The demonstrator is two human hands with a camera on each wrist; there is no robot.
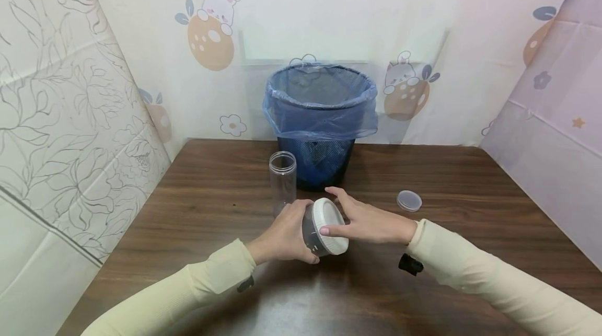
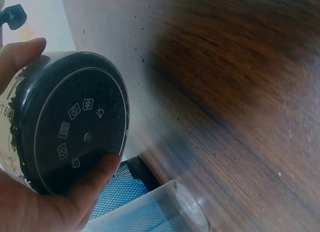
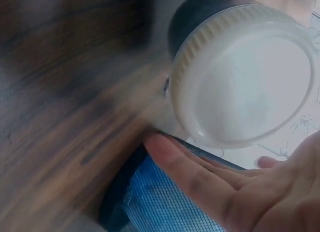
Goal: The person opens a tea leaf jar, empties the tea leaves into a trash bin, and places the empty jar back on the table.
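Mid-frame, the left hand (image 1: pixel 284 235) grips a tilted jar (image 1: pixel 310 232); the right hand (image 1: pixel 369 219) spreads beside its lid (image 1: pixel 327 214). Lid-turning looks the likely step, needing those fingers curled round.

Long pale-yellow sleeves (image 1: pixel 489 273) have small dark devices (image 1: pixel 411 264) beneath their cuffs (image 1: pixel 232 264).

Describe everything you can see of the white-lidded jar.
The jar is short, wide and round, plastic-looking. Its wall is dark toward the base, with a ragged edge against a paler band bearing print; small symbols mark the base. The white lid, ribbed round its rim, is on. The jar is tilted, lid toward the person's right, seemingly off the table. The left hand grips it; the right hand is at the lid, contact unclear.
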